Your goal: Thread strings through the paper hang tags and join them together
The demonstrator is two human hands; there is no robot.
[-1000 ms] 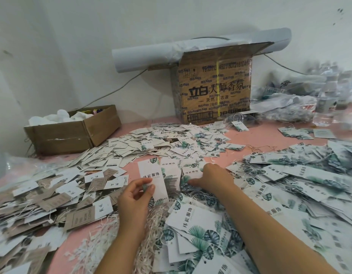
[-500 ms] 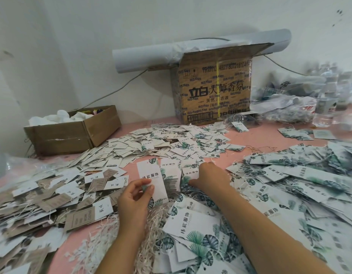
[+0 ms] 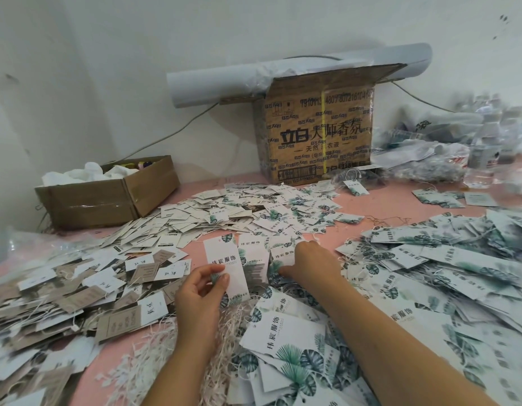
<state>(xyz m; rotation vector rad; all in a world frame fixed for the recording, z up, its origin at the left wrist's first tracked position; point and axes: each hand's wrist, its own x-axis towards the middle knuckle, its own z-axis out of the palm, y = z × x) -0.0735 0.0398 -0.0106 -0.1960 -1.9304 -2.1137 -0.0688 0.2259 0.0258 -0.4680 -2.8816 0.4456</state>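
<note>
My left hand pinches a tall white hang tag with black characters and a green leaf print, held upright over the pink table. My right hand reaches forward and picks at a smaller leaf-print tag lying in the middle pile; its fingertips are hidden under the hand. A heap of white strings lies under my left forearm. More large leaf tags lie between my arms.
Piles of tags cover the pink table: brown and white ones at left, leaf-print ones at right, small ones at the back. A low cardboard box stands back left, a tall printed carton at the wall, bottles far right.
My right hand has slid slightly forward and right over the small tag. My left hand keeps holding the tall tag in nearly the same place.
</note>
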